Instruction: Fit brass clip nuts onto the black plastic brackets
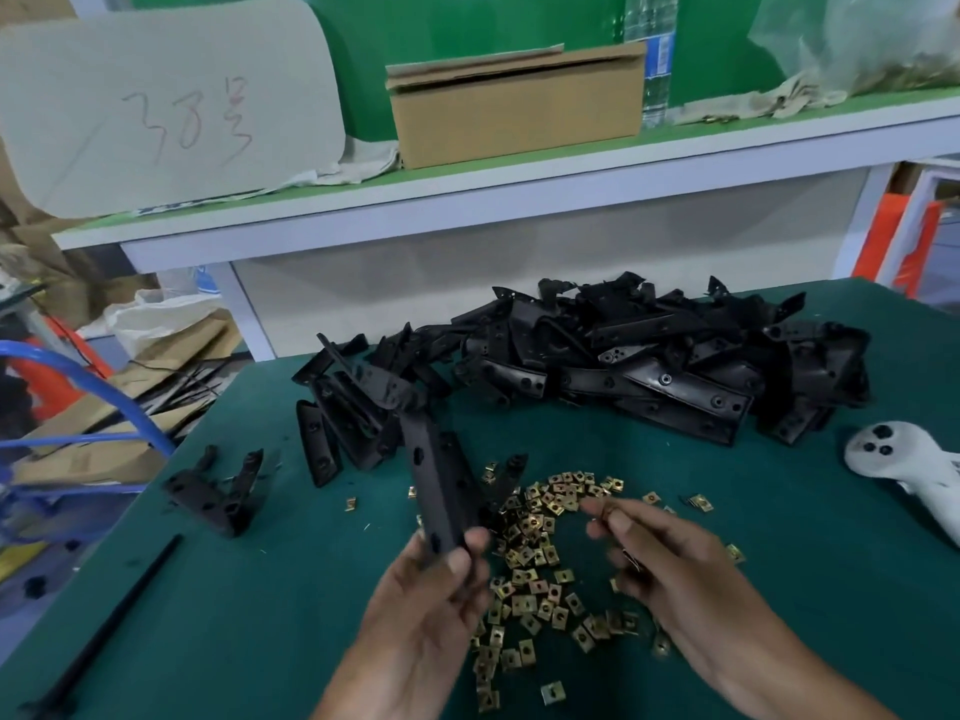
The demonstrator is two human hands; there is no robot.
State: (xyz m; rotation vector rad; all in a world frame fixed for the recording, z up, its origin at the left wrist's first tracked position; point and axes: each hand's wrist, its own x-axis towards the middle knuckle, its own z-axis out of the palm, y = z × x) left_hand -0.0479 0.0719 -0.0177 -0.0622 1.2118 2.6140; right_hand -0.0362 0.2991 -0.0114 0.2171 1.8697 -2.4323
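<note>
At the bottom of the frame, the left hand grips the lower end of a black bracket, thumb across its face, and the piece stands tilted up and to the left above the counter. The right hand, at lower right of centre, has its fingers curled in, with thumb and forefinger pinching what looks like a single brass clip nut; it is blurred, so I cannot be sure. The two hands are apart, with the nut short of the bracket.

Between and under them a loose scatter of brass clip nuts lies on the green mat, running from the middle of the frame down to the bottom edge, with a few strays off to either side.

At lower left a thin black rod lies slantwise. Further up on the left, one bracket assembly sits alone. At the right edge rests a white handheld controller.

Across the middle, a big heap of black brackets stretches from centre to right, with a smaller cluster leaning at its left end.

Beyond the counter, a shelf in the upper half carries a cardboard box, a curved cardboard sheet with handwriting, a plastic bottle and a clear bag.
</note>
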